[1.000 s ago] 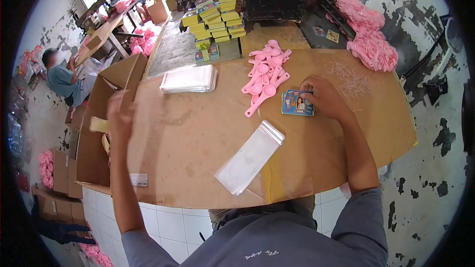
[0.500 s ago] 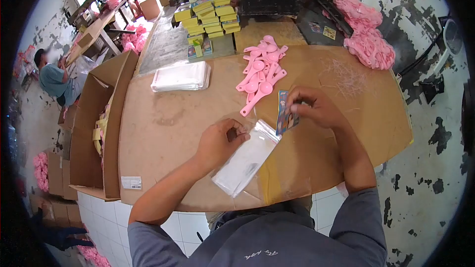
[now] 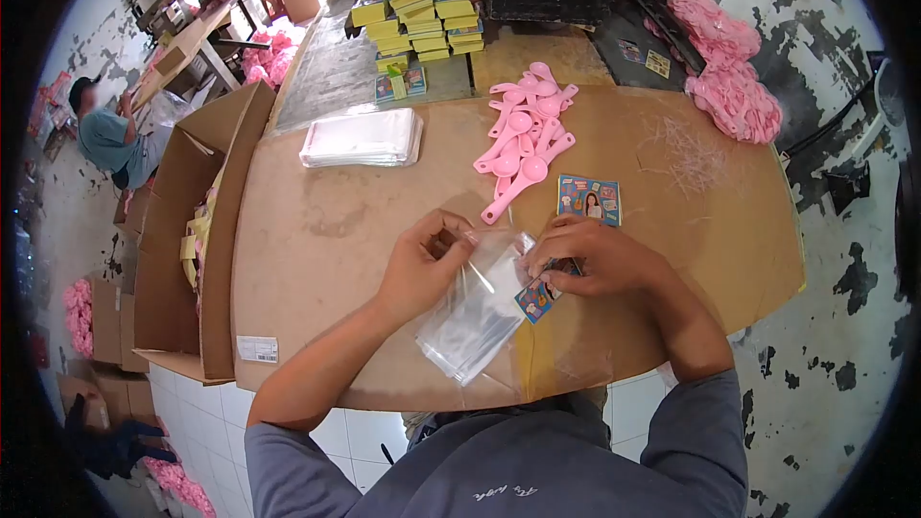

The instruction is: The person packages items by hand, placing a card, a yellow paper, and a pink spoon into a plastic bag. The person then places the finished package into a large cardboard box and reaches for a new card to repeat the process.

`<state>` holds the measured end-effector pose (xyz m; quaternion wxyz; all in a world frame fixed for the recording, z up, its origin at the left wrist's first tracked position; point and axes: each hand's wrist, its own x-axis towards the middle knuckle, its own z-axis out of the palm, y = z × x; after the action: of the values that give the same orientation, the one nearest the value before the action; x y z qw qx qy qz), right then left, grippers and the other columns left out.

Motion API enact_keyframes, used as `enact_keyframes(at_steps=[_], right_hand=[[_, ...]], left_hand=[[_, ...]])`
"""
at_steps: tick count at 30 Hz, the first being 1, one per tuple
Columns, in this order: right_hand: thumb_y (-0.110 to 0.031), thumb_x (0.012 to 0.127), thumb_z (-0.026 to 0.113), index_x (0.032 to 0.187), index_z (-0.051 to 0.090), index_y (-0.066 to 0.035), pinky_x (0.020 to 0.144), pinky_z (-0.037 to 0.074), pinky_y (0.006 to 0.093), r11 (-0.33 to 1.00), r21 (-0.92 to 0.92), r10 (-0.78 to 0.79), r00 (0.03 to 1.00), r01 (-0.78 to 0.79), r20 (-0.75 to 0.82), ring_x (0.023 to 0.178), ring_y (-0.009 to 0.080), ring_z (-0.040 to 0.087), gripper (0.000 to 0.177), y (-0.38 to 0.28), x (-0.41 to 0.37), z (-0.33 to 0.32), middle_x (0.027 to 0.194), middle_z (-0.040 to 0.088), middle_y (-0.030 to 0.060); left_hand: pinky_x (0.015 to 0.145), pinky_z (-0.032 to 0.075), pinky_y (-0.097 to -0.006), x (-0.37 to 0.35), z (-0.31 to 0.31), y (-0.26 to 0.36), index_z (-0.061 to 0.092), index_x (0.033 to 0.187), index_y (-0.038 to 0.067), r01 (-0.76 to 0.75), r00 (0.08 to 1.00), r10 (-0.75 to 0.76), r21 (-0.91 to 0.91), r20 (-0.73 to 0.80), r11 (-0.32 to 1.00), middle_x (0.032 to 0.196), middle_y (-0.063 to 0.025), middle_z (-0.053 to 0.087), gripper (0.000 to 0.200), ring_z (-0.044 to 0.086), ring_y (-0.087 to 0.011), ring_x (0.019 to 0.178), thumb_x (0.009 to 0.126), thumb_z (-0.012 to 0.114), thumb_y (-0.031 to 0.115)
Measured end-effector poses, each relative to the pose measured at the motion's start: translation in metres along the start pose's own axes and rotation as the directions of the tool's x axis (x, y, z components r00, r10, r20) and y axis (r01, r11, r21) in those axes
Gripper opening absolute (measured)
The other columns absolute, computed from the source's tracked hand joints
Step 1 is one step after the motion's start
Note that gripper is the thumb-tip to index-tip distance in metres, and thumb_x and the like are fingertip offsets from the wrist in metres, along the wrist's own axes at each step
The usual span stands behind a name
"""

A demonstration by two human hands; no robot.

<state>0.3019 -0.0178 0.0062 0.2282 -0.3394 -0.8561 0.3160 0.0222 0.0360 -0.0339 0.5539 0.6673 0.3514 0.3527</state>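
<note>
My left hand (image 3: 427, 264) pinches the upper edge of a clear plastic bag (image 3: 470, 326), which is lifted open above more bags lying on the cardboard-covered table. Between the fingers of my right hand (image 3: 604, 259) is a small blue printed card (image 3: 537, 303), held slanted at the right side of the bag's mouth. Just beyond that hand lies another blue printed card (image 3: 589, 195) with a picture of a person on it. A heap of pink plastic measuring spoons (image 3: 530, 169) sits farther back in the middle.
A stack of clear bags (image 3: 360, 139) lies back left. An open cardboard box (image 3: 245, 230) stands along the left edge. Yellow-edged card stacks (image 3: 413, 24) rise behind the table, pink bundles (image 3: 734, 101) lie back right, and a person (image 3: 110, 139) sits at far left.
My right hand has brought the card down and toward me to the bag's mouth, uncovering the card behind. My left hand has lifted the bag's edge, and the bag now gapes.
</note>
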Motion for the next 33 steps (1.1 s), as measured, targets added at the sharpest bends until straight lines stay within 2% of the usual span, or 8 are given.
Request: enact_keyframes(at_steps=[5, 9, 12, 15, 21, 23, 27, 33], right_hand=[[-0.011, 0.089, 0.07, 0.101, 0.074, -0.008, 0.088, 0.049, 0.0346, 0.987, 0.127, 0.117, 0.987, -0.102, -0.113, 0.093, 0.0214, 0.066, 0.013, -0.004, -0.001, -0.004, 0.1, 0.072, 0.0063], [-0.008, 0.095, 0.068, 0.106, 0.072, -0.005, 0.079, 0.052, 0.0288, 0.968, 0.208, 0.216, 0.898, -0.143, -0.384, 0.091, 0.013, 0.066, 0.012, 0.004, 0.001, -0.008, 0.1, 0.072, 0.0052], [-0.006, 0.096, 0.066, 0.113, 0.071, -0.004, 0.085, 0.053, 0.0304, 0.82, 0.571, 0.379, 0.787, -0.042, -0.486, 0.099, 0.0128, 0.066, 0.018, -0.009, 0.009, 0.002, 0.104, 0.072, 0.0052], [-0.005, 0.096, 0.066, 0.119, 0.069, -0.003, 0.089, 0.053, 0.0312, 0.835, 0.537, 0.419, 0.772, -0.121, -0.478, 0.103, 0.0134, 0.066, 0.023, -0.009, 0.006, 0.0, 0.111, 0.071, 0.0062], [-0.003, 0.089, 0.072, 0.107, 0.073, -0.004, 0.078, 0.051, 0.0308, 1.0, -0.031, -0.014, 0.891, 0.0, -0.454, 0.087, 0.0156, 0.066, 0.018, -0.025, 0.013, -0.007, 0.099, 0.07, 0.0075], [-0.003, 0.087, 0.073, 0.103, 0.074, -0.004, 0.075, 0.05, 0.0308, 0.999, -0.041, 0.004, 0.88, -0.027, -0.474, 0.083, 0.0173, 0.064, 0.016, -0.029, 0.017, 0.001, 0.095, 0.069, 0.0077], [-0.002, 0.086, 0.074, 0.103, 0.075, -0.005, 0.072, 0.048, 0.0299, 0.994, 0.108, 0.059, 0.777, 0.011, -0.627, 0.08, 0.0178, 0.062, 0.017, -0.021, 0.016, 0.003, 0.092, 0.066, 0.0072], [0.0, 0.091, 0.07, 0.107, 0.072, -0.003, 0.078, 0.05, 0.0281, 0.995, 0.104, 0.067, 0.829, -0.011, -0.556, 0.088, 0.0128, 0.063, 0.017, -0.025, 0.013, 0.003, 0.1, 0.067, 0.0072]], left_hand=[[0.072, 0.057, -0.0315, 0.003, -0.006, 0.02, 0.06, 0.116, 0.002, 0.132, 0.989, -0.088, -0.449, 0.117, 0.884, 0.094, -0.01, 0.072, 0.017, 0.07, -0.0181, 0.08, 0.102, 0.063, 0.012], [0.073, 0.059, -0.0322, 0.0, -0.004, 0.02, 0.056, 0.126, 0.001, 0.179, 0.981, -0.114, -0.51, 0.155, 0.841, 0.098, -0.0131, 0.074, 0.028, 0.072, -0.0203, 0.083, 0.101, 0.064, 0.01], [0.073, 0.058, -0.0293, -0.003, 0.005, 0.025, 0.056, 0.128, -0.001, 0.174, 0.982, -0.122, -0.435, 0.145, 0.884, 0.1, -0.0145, 0.075, 0.032, 0.072, -0.0171, 0.086, 0.099, 0.067, 0.007], [0.075, 0.057, -0.0264, -0.006, 0.013, 0.023, 0.055, 0.13, -0.001, 0.118, 0.99, -0.082, -0.358, 0.112, 0.926, 0.1, -0.0148, 0.076, 0.037, 0.073, -0.0161, 0.088, 0.096, 0.069, 0.001], [0.077, 0.053, -0.0226, -0.01, 0.015, 0.029, 0.051, 0.141, -0.002, 0.096, 0.985, -0.075, -0.13, 0.155, 0.987, 0.099, -0.0133, 0.077, 0.051, 0.071, -0.011, 0.089, 0.094, 0.071, 0.001], [0.077, 0.053, -0.023, -0.012, 0.016, 0.029, 0.05, 0.143, -0.002, 0.034, 0.978, -0.035, 0.009, 0.205, 0.999, 0.099, -0.013, 0.077, 0.053, 0.071, -0.0106, 0.089, 0.095, 0.071, 0.002], [0.077, 0.054, -0.0241, -0.015, 0.019, 0.025, 0.048, 0.144, -0.001, 0.064, 0.983, -0.045, -0.103, 0.177, 0.993, 0.097, -0.0118, 0.076, 0.054, 0.071, -0.0102, 0.089, 0.095, 0.071, 0.002], [0.077, 0.056, -0.0257, -0.012, 0.016, 0.03, 0.047, 0.144, -0.001, 0.055, 0.988, -0.034, -0.142, 0.148, 0.988, 0.097, -0.0113, 0.076, 0.054, 0.072, -0.0121, 0.088, 0.095, 0.07, 0.001]])
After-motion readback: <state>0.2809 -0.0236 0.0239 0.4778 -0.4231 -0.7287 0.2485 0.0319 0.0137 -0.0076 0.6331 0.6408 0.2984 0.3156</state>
